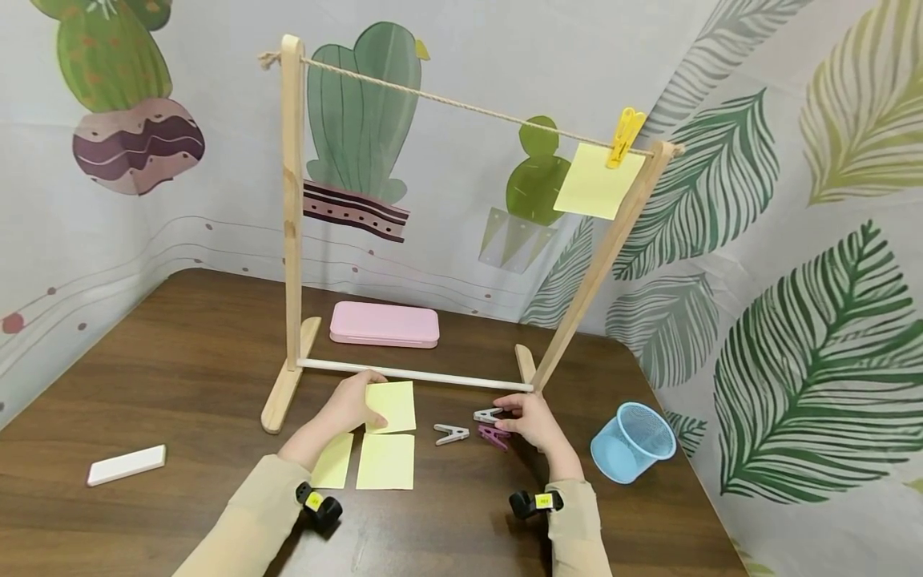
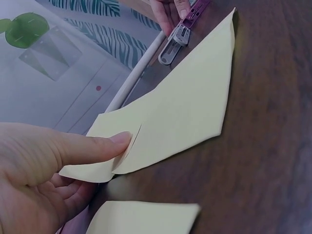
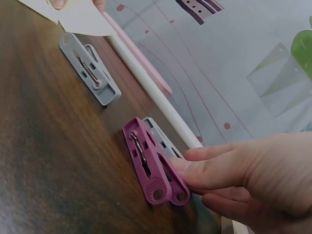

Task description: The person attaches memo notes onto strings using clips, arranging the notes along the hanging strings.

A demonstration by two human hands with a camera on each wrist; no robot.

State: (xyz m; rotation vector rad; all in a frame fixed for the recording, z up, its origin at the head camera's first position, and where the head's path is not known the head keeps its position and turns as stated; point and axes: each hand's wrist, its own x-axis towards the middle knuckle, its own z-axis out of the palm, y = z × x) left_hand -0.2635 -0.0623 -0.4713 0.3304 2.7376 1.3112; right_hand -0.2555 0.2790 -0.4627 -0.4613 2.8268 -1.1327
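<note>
My left hand pinches a square yellow paper note, thumb on top and fingers beneath. Two more yellow notes lie on the table close by, one below it and one under my left wrist. At the right, my right hand has thumb and fingertips around the handle end of a grey clothespin. A purple clothespin lies right against that one, partly covering it in the right wrist view. Another grey clothespin rests between the notes and my right hand.
A wooden frame with a rope stands behind; a yellow clothespin holds a yellow note on it. A pink case lies behind the white bar. A blue mesh cup is right, a white block left.
</note>
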